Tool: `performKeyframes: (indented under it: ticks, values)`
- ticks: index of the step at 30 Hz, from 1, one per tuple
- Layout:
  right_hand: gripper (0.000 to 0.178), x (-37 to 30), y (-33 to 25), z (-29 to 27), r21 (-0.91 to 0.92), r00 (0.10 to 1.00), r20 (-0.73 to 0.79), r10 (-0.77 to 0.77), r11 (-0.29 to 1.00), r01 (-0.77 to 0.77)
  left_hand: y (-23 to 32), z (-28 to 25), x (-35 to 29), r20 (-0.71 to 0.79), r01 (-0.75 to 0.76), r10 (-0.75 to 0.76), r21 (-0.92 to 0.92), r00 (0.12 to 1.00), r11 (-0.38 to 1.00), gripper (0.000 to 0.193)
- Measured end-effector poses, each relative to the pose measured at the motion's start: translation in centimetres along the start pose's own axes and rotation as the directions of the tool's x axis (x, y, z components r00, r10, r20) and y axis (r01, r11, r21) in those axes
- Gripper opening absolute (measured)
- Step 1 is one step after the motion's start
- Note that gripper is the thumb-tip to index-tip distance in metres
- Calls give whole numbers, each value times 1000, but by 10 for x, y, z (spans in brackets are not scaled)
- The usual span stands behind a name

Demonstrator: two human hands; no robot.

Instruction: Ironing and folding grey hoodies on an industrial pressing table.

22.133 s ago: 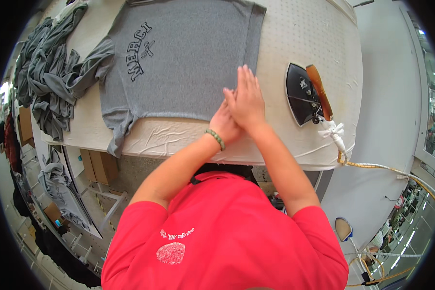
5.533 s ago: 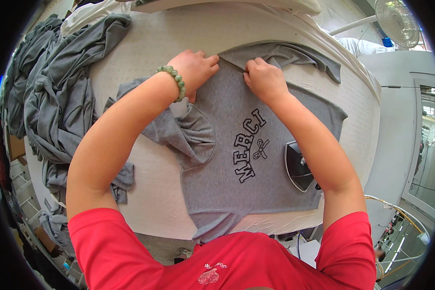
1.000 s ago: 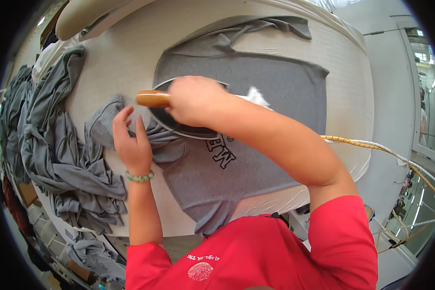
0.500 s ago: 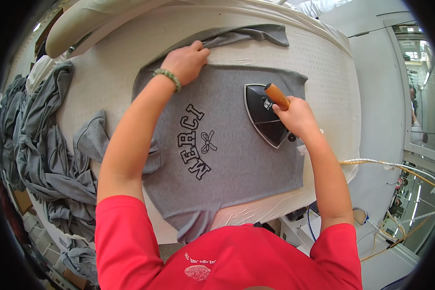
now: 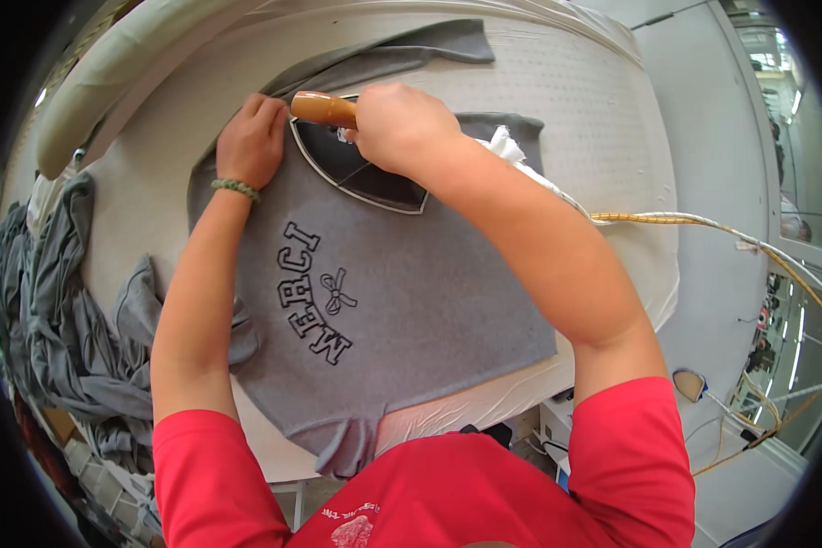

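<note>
A grey sweatshirt (image 5: pixel 438 301) with dark outlined lettering and a bow on its front lies flat on a pale padded ironing table (image 5: pixel 580 137). My right hand (image 5: pixel 404 128) is wrapped round the wooden handle of a black iron (image 5: pixel 361 179), which rests on the sweatshirt's far edge near the sleeve. Just left of the iron's tip, my left hand (image 5: pixel 250 144) pinches the cloth where the far sleeve (image 5: pixel 420 47) joins the body. That sleeve stretches away to the right. The near sleeve (image 5: pixel 342 446) hangs toward me over the table's front edge.
A heap of grey garments (image 5: pixel 64 338) lies along the left side. A padded pressing arm (image 5: pixel 123 78) stands at the far left. White and yellow cords (image 5: pixel 667 218) run from behind my right forearm to the right. An oval-ended pad (image 5: pixel 690 384) sits beyond the table's right side.
My right hand has carried the iron left and away from me, from the sweatshirt's right part to the far sleeve seam. My left hand has shifted left and nearer along the sleeve.
</note>
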State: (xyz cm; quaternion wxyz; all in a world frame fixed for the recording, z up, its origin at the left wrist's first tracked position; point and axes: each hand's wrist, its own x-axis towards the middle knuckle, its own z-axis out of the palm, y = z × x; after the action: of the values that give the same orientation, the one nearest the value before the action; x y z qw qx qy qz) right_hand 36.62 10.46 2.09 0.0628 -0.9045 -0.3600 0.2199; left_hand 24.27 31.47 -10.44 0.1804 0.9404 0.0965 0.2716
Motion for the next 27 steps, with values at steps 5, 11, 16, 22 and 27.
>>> performKeyframes:
  ticks: [5, 11, 16, 22, 27]
  values:
    - [44, -4, 56, -20, -48, 991, 15, 135, 990, -134, -4, 0, -2, 0, -22, 22, -11, 1000, 1000, 10]
    - [50, -22, 199, -53, -65, 924, -149, 352, 929, -364, 5, 6, 6, 0, -60, 60, 31, 998, 998, 11]
    - [54, -15, 237, -46, -11, 941, -176, 288, 956, -294, 14, 7, -1, 157, 40, -91, 301, 983, 953, 15]
    - [54, -19, 244, -51, 81, 958, -82, 274, 960, -267, 188, 48, -43, 160, -23, 6, 107, 987, 994, 61]
    - [48, -21, 246, -65, -12, 1000, 9, -13, 1000, 13, 389, 75, -127, 503, -22, 130, -215, 854, 976, 87]
